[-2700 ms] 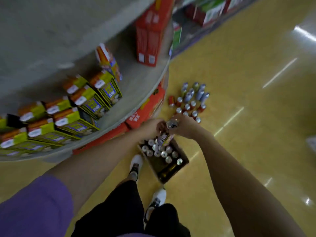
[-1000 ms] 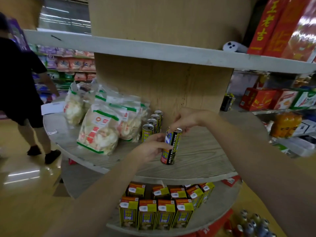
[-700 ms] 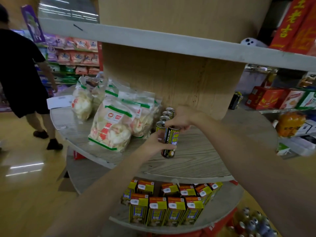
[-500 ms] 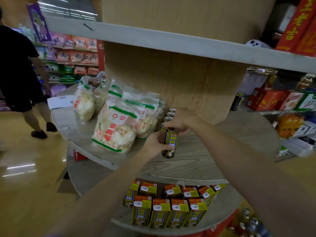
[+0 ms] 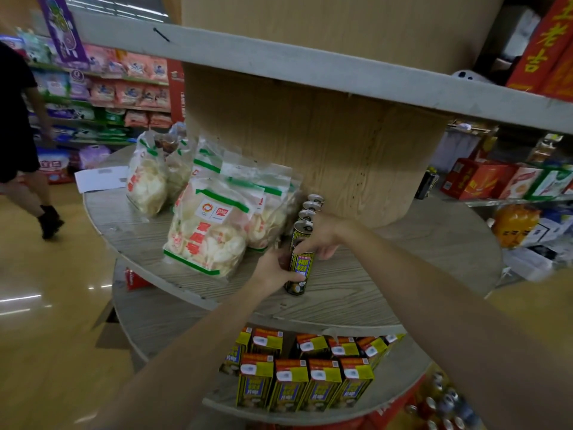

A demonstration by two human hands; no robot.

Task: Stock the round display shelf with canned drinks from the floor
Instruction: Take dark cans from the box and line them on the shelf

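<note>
Round shelf (image 5: 356,293) middle tier: snack bags (image 5: 207,231) left, can row (image 5: 310,209) running far toward core, both hands, left hand (image 5: 274,270) and right hand (image 5: 322,235), fingers grasping black can (image 5: 299,268), seating it upright at row's near end.

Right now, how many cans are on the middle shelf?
4 that I can see. One can is in both hands at the front; three more line up behind it. Others may hide behind the bags.

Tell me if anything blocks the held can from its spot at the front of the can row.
Nothing visible does. The can, held by the left hand and right hand, already stands on the shelf in line with the row of cans, beside the snack bags.
</note>
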